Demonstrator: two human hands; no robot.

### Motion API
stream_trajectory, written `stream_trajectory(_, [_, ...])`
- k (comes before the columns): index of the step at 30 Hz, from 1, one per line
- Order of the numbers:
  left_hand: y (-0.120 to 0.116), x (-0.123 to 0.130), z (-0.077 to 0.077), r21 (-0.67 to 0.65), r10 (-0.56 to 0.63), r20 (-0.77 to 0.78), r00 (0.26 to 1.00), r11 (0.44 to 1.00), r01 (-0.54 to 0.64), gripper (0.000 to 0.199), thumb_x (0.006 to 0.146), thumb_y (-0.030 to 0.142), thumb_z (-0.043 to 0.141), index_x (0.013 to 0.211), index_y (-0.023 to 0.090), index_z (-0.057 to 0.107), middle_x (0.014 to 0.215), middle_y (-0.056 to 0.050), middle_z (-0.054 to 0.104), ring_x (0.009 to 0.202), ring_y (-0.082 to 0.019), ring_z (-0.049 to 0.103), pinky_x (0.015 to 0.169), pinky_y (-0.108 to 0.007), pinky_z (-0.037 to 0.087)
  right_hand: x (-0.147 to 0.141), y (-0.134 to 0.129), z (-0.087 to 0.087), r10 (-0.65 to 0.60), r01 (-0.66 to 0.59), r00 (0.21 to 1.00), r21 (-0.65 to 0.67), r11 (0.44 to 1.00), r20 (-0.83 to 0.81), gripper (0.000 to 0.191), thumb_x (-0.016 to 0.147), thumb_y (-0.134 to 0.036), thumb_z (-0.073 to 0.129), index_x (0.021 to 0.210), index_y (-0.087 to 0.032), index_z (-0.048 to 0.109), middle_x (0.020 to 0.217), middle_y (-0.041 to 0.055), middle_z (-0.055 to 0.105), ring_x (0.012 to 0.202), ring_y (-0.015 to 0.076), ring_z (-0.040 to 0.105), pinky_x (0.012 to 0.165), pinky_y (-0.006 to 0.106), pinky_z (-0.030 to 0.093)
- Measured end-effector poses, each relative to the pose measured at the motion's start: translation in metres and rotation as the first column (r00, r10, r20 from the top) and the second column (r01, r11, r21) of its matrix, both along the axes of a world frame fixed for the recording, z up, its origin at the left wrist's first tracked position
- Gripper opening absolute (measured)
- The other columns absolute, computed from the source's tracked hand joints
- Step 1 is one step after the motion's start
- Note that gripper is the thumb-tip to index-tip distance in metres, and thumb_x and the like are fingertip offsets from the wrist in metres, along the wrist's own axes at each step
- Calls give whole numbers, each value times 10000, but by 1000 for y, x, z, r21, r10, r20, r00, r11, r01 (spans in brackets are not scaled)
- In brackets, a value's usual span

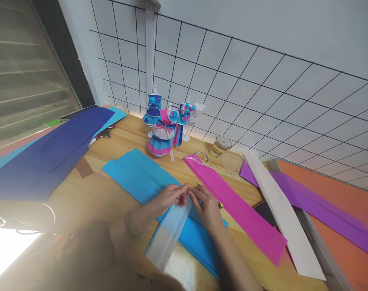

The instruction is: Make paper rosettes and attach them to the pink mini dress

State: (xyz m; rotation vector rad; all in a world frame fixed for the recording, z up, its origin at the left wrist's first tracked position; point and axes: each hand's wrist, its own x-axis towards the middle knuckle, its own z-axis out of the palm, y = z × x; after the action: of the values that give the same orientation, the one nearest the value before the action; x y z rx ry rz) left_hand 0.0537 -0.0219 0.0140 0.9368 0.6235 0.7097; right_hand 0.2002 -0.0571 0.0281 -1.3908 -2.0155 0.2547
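Spreading across the left end of the wooden surface, a dark blue sheet overlaps a light blue sheet, with small tools and a brown strip just beside it. Next, a stack of bright blue paper runs slantwise from the middle of the surface toward the near edge. Behind it, near the back edge, miniature dresses stand on white stands. The left hand, a bracelet on its wrist, has thumb and fingers closed on the upper end of a whitish strip with a blue border, which lies slantwise over the bright blue paper. The right hand meets it there, its thumb and forefinger pinched together on the same end. Rightward, a magenta sheet stretches toward the near edge, a ring at its far end; a lidded glass jar stands by the back edge. Toward the right edge, a cream sheet crosses over a purple sheet, beside a dark flat object partly hidden.
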Motion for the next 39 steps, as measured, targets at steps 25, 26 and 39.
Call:
stream_trajectory(25, [24, -11, -10, 188, 385, -185, 904, 917, -352, 371, 729, 510, 464, 674, 148, 522, 496, 31, 451, 417, -72, 401, 402, -200, 268, 69, 12, 25, -476, 416, 835, -249, 874, -274, 445, 779, -526, 405, 506, -182, 481, 440, -24, 418, 428, 117, 396, 428, 228, 287])
stream_trajectory(26, [24, -11, -11, 245, 387, -234, 892, 911, -332, 347, 727, 494, 474, 702, 153, 529, 511, 33, 456, 421, -74, 402, 404, -201, 267, 75, 15, 23, -494, 448, 846, -236, 862, -199, 455, 789, -527, 380, 527, -178, 508, 436, -17, 433, 426, 127, 409, 429, 234, 286])
stream_trajectory(39, [14, -15, -27, 577, 389, -494, 778, 816, -42, 496, 590, 250, 642, 1077, 225, 551, 650, 19, 565, 624, -151, 497, 576, -231, 323, 153, 23, -13, -579, 649, 709, -53, 759, 402, 380, 708, -209, 449, 1053, -158, 601, 889, 146, 652, 773, 261, 595, 555, 297, 359])
